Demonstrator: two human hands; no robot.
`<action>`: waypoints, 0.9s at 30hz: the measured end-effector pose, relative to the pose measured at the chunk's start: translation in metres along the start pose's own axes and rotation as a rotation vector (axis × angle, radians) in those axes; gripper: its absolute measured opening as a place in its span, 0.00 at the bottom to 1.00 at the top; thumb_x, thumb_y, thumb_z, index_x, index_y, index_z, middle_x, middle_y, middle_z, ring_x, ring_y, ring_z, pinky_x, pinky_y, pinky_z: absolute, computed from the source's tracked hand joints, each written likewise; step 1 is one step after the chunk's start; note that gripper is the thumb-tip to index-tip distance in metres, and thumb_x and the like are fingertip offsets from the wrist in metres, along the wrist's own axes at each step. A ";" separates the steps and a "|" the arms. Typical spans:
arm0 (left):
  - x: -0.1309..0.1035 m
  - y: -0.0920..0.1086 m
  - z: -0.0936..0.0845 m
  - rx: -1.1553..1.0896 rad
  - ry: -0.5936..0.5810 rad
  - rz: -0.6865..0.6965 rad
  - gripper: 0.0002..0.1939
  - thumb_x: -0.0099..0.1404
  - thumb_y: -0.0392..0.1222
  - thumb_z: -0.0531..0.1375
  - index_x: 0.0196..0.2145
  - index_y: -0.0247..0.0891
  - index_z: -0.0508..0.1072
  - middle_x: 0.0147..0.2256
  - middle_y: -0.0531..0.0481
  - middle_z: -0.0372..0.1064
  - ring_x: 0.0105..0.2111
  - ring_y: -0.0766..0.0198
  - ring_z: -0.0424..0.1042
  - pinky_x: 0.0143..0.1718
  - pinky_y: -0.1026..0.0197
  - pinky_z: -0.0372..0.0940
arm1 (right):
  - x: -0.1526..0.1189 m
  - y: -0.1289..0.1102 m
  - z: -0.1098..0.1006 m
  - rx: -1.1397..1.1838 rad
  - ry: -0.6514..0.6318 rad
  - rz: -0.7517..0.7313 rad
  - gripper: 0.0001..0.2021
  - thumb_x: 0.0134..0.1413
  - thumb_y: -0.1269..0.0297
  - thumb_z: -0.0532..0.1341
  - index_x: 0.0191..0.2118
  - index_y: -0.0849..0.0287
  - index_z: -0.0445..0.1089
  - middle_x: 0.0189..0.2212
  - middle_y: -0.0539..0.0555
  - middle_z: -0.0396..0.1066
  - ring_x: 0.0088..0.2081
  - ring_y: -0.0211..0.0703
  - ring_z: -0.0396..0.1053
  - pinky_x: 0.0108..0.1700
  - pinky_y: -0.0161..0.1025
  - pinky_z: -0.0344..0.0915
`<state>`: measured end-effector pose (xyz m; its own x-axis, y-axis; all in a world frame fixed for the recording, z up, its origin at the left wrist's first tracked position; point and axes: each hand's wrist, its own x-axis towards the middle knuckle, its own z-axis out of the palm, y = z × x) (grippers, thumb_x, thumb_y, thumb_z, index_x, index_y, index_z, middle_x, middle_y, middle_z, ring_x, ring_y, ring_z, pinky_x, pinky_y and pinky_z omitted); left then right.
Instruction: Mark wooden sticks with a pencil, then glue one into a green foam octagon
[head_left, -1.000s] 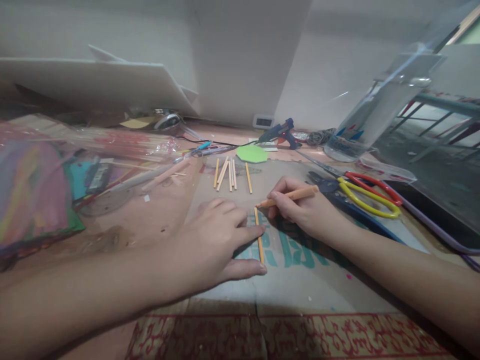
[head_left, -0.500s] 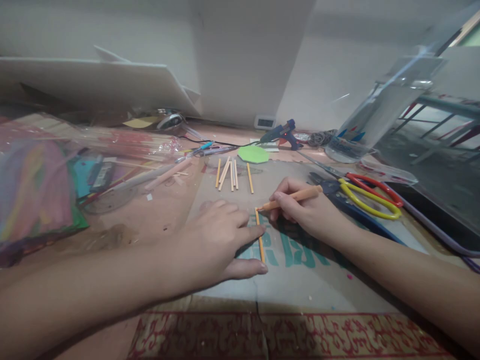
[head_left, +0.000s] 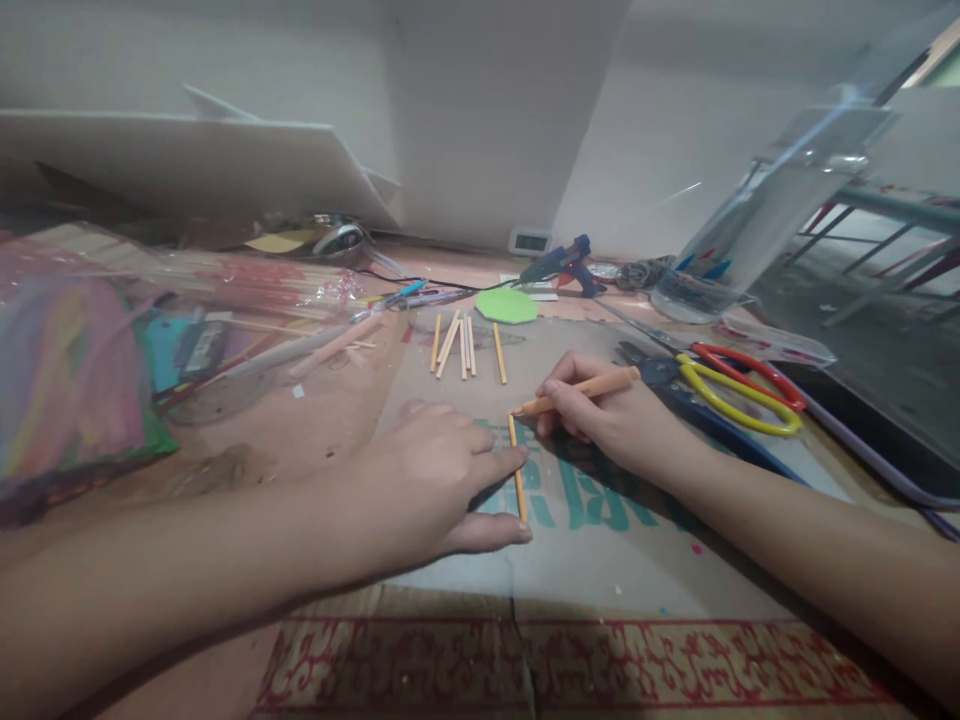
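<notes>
A clear plastic bag of pastel strips (head_left: pixel 79 385) lies at left. Next, the left hand (head_left: pixel 431 458), fingers spread, presses one thin orange stick (head_left: pixel 520 490) to the green-lettered grey cardboard (head_left: pixel 570 575); short pale and yellow sticks (head_left: pixel 463 350) lie beyond. The right hand (head_left: pixel 589 400) has its fingers clasped round an orange cylindrical marker pen (head_left: pixel 611 381), tip at the stick's far end. Red-and-yellow-handled scissors (head_left: pixel 724 417) lie further right.

The left forearm (head_left: pixel 217 565) is bare and reaches in from the lower left, its wrist nearly straight. The left hand (head_left: pixel 427 455) lies low, back upward, with index finger (head_left: pixel 499 466) and thumb (head_left: pixel 487 533) extended rightward and apart. The right forearm (head_left: pixel 787 535), also bare, slants in from the lower right. The right hand (head_left: pixel 585 398) is turned on its side, thumb and fingers drawn together in a writing grip. The two hands are near each other, not touching.
</notes>
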<state>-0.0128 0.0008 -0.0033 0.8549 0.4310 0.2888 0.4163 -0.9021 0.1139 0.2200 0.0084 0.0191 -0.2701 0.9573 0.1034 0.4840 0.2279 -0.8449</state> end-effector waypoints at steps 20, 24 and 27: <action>-0.001 -0.002 0.002 0.040 0.021 0.008 0.24 0.69 0.63 0.61 0.48 0.40 0.78 0.32 0.49 0.76 0.32 0.54 0.73 0.36 0.54 0.61 | 0.000 0.003 -0.001 0.018 -0.030 0.015 0.11 0.66 0.61 0.59 0.31 0.56 0.65 0.22 0.49 0.77 0.22 0.35 0.68 0.24 0.33 0.60; -0.002 -0.002 0.002 0.041 0.023 0.003 0.24 0.69 0.63 0.61 0.47 0.40 0.78 0.32 0.49 0.76 0.32 0.54 0.73 0.36 0.54 0.61 | 0.001 0.004 0.000 0.023 -0.035 0.012 0.11 0.66 0.61 0.59 0.31 0.56 0.65 0.22 0.49 0.77 0.23 0.36 0.70 0.25 0.33 0.61; -0.002 -0.001 0.002 0.041 0.025 0.005 0.23 0.69 0.63 0.61 0.47 0.40 0.78 0.31 0.50 0.75 0.31 0.54 0.73 0.35 0.54 0.60 | 0.001 0.003 0.000 0.024 0.005 -0.009 0.11 0.67 0.59 0.59 0.32 0.56 0.66 0.23 0.49 0.77 0.21 0.35 0.69 0.23 0.33 0.60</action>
<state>-0.0139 0.0009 -0.0056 0.8491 0.4255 0.3130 0.4248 -0.9022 0.0739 0.2210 0.0103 0.0161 -0.2700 0.9561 0.1142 0.4611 0.2325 -0.8563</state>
